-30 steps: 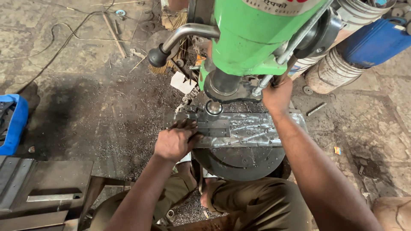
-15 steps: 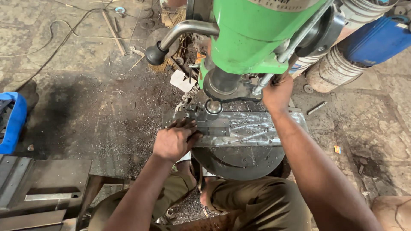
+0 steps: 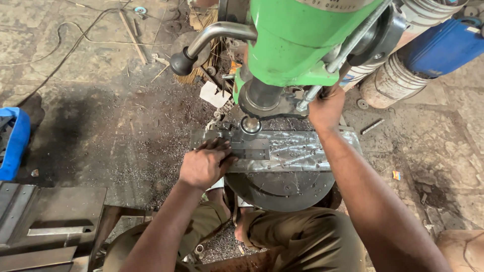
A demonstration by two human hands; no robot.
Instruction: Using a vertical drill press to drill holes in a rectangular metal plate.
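A green drill press [image 3: 297,40] stands over a round table [image 3: 280,189]. On the table lies a flat metal plate [image 3: 297,151] with a small dark metal piece [image 3: 250,149] on it, right under the chuck [image 3: 250,126]. My left hand [image 3: 204,163] presses down on the small piece and the plate's left end. My right hand [image 3: 326,108] is closed around a steel feed handle [image 3: 312,93] on the right side of the machine head. A second handle with a black knob [image 3: 181,63] sticks out to the left.
Metal shavings cover the concrete floor [image 3: 101,131]. A blue crate [image 3: 12,143] sits at the left edge, steel sections [image 3: 45,226] at lower left. A blue canister [image 3: 441,45] and white buckets [image 3: 388,80] stand at upper right. Cables run across the upper left.
The view has shifted slightly; the black-knobbed handle has swung a little lower and left. Both hands keep their holds.
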